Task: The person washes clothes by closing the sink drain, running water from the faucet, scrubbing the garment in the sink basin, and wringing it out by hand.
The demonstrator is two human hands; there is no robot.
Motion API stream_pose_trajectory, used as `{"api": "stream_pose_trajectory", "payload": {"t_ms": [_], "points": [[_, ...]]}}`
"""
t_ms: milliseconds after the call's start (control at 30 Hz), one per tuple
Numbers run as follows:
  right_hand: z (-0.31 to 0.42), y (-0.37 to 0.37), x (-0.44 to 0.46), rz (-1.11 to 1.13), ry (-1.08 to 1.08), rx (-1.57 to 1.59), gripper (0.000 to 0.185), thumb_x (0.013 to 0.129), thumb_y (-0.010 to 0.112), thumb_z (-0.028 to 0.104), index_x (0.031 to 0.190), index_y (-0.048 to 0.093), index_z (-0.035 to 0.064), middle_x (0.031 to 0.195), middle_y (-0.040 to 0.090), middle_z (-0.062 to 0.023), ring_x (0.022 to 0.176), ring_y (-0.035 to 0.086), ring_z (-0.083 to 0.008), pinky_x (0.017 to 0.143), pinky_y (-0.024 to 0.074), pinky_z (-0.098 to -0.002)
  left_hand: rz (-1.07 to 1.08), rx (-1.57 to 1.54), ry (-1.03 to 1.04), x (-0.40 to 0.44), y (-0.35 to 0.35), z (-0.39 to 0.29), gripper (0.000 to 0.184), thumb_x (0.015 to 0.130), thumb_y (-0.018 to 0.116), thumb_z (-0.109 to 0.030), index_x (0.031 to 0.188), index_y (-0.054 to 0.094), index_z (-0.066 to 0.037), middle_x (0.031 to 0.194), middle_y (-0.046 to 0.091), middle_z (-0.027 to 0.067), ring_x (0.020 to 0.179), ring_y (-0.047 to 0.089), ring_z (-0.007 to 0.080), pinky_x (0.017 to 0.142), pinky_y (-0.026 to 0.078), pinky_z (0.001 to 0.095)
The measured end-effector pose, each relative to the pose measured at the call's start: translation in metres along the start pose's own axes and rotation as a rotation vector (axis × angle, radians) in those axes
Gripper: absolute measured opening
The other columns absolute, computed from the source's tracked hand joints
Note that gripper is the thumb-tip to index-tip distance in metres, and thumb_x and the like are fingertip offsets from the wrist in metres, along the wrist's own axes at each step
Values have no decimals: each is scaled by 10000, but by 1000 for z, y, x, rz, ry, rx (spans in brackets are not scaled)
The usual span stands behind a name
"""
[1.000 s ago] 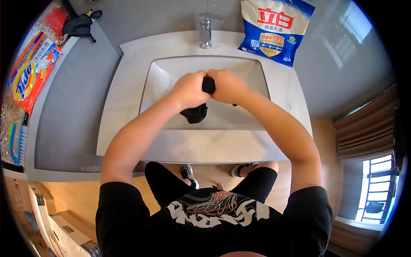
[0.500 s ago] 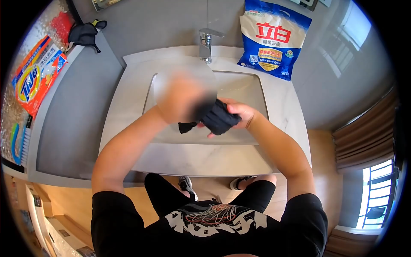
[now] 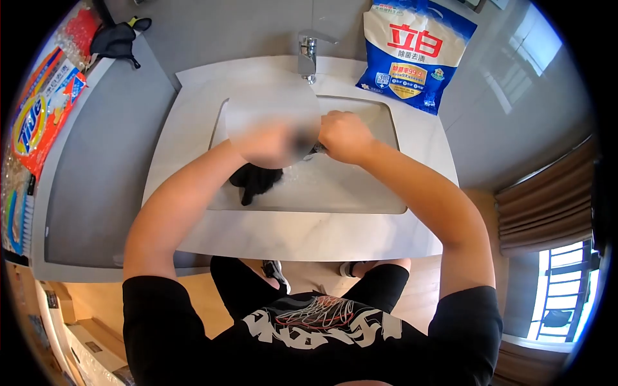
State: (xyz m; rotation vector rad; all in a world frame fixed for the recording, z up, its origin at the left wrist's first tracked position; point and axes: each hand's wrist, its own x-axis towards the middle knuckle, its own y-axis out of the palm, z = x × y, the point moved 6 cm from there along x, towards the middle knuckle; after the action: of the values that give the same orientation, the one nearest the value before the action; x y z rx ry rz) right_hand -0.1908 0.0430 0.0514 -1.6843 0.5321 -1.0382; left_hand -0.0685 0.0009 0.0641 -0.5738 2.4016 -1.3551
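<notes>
My left hand [image 3: 267, 143] is over the sink basin [image 3: 367, 199], smeared by a round blurred patch. Black cloth [image 3: 257, 183] hangs out below it, its loose end low in the basin, and a dark patch of the same colour shows at its fingertips. Close on the right, my right hand [image 3: 347, 136] is closed in a fist, knuckles up, with a bit of dark material at its finger side. The blur hides how the cloth runs between the two hands. Behind them stands a chrome faucet [image 3: 308, 58].
A blue and white detergent bag [image 3: 412, 55] stands on the counter at back right. On the left ledge are an orange Tide bag [image 3: 45, 116], a black strapped item [image 3: 116, 42] and a blue-bristled brush [image 3: 27, 225]. The counter's front edge [image 3: 322, 238] is near my body.
The black cloth has gone from a bunch in my right hand to hanging below my left. My right hand has moved up and turned knuckles up. The view has shifted slightly.
</notes>
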Motion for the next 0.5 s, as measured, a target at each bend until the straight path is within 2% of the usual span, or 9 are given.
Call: {"api": "stream_pose_trajectory", "payload": {"t_ms": [33,167,267,367,500], "points": [[0,4,-1,-42,-46,-15,98,764,672,128,850,627,141,788,635,-53,796,634,-282,629,506,-401,142,-112,-44,3,10,8,219,705,766,-103,877,682,3,760,695,143,751,671,225,705,520,350],[7,9,-1,-237,-204,-27,131,706,682,153,802,593,161,731,584,-14,724,601,-248,585,483,-385,313,-413,-42,5,60,46,177,714,767,-94,816,662,4,778,693,89,709,652,167,707,518,319],[13,16,-2,-345,-241,11,149,688,686,162,789,577,168,714,565,-3,697,585,-235,573,474,-379,404,-872,-113,-8,76,38,167,705,784,-79,784,652,-14,754,675,81,705,650,174,709,514,312],[18,22,-1,-404,-249,39,145,686,684,165,772,568,172,716,563,-3,694,585,-233,572,473,-383,455,-1021,-83,-11,91,39,182,689,803,-64,770,644,-24,746,666,76,706,650,175,712,513,310],[15,22,1,-361,-173,-42,174,696,683,171,815,557,168,732,578,-13,723,609,-249,579,477,-393,256,-872,-144,-14,79,37,181,713,800,-105,794,657,-29,747,667,72,715,648,154,711,509,297]]}}
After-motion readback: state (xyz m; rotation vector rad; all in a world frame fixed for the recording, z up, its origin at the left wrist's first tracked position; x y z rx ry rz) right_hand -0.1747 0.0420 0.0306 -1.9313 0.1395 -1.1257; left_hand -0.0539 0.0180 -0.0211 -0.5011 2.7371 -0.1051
